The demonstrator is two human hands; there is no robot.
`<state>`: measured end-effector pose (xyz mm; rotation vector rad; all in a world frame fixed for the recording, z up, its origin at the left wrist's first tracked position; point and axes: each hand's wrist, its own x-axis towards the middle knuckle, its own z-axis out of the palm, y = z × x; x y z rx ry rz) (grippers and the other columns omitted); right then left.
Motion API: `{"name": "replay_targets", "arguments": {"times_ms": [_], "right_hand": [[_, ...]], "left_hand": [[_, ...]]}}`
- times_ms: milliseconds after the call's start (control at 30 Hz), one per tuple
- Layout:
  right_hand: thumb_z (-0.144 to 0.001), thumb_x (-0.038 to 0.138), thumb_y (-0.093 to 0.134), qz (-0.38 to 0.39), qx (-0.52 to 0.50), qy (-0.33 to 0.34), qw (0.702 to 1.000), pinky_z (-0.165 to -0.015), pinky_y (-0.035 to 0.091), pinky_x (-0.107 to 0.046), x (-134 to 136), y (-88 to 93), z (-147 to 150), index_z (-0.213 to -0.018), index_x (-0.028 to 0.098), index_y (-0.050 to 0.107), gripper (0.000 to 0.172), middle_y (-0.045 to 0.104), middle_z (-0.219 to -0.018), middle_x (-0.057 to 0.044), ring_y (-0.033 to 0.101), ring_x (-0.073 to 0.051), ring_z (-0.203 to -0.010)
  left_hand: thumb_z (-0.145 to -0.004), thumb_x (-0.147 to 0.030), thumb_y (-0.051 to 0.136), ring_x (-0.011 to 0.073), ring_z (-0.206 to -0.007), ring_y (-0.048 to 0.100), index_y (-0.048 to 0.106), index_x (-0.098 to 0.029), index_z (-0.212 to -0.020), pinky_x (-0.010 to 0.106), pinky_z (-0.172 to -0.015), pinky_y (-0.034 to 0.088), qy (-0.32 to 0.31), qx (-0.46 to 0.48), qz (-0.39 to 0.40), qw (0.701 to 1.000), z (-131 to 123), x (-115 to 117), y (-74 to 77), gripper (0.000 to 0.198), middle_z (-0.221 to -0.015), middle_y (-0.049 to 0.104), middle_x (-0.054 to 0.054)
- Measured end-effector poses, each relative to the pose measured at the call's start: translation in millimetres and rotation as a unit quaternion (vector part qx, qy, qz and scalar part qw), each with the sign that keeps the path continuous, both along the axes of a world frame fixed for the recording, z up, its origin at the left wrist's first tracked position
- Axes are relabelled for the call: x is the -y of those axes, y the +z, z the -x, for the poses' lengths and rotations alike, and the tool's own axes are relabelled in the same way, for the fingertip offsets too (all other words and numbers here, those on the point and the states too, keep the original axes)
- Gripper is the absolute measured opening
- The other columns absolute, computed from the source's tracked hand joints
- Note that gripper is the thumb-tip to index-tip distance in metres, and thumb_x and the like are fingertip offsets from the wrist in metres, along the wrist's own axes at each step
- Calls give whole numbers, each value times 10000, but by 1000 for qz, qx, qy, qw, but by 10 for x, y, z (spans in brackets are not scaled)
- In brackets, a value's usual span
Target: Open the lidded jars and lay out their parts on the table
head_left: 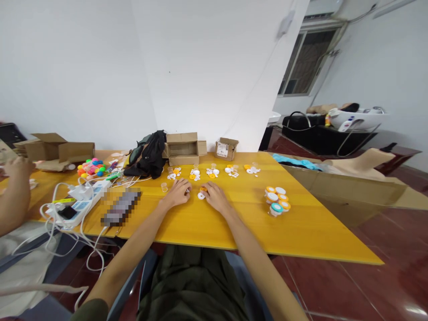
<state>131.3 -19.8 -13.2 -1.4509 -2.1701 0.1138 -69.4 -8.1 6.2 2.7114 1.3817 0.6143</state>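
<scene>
- White disc [201,196]: on the table [240,232], just left of your right hand [215,196].
- Right fingers curl narrowly by an orange piece [203,189]; left hand [179,193] curled; cannot tell either hold.
- Risk: sweeping left could topple the clear cup [164,187].

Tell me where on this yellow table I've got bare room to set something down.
A broad free patch lies between your right hand and the lidded cups; another runs from those cups to the right edge of the table. It's crowded farther back with small loose parts, and leftward around the blurred device and power strip.
</scene>
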Motion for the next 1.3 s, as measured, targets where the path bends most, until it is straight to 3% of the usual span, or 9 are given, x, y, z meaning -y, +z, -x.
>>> {"name": "replay_targets", "arguments": {"times_ms": [400, 867, 1300], "right_hand": [[-956, 201, 543, 0, -14, 52, 999, -905, 464, -293, 32, 12, 142, -1046, 219, 697, 179, 693, -1044, -74, 632, -194, -1024], [-947, 206, 559, 6, -30, 60, 998, -896, 475, -295, 45, 32, 169, -1001, 227, 696, 148, 703, -1030, -67, 639, -194, -1022], [-937, 198, 587, -12, -36, 66, 997, -892, 467, -285, 25, 5, 215, -979, 223, 690, 114, 711, -1015, -64, 651, -186, -989]], "left_hand": [[-726, -63, 513, 267, -995, 584, 645, -218, -844, 425, -961, 417, 2, -1, 17, 1000, 63, -34, 52, 236, -874, 667, 61], [-859, -143, 546, 217, -941, 636, 684, -216, -877, 374, -941, 491, -17, 97, 44, 994, 98, -161, -23, 157, -889, 714, 47], [-844, -143, 541, 217, -967, 625, 698, -218, -946, 370, -951, 495, -37, 62, 59, 996, 156, -172, -20, 202, -939, 696, 54]]}}
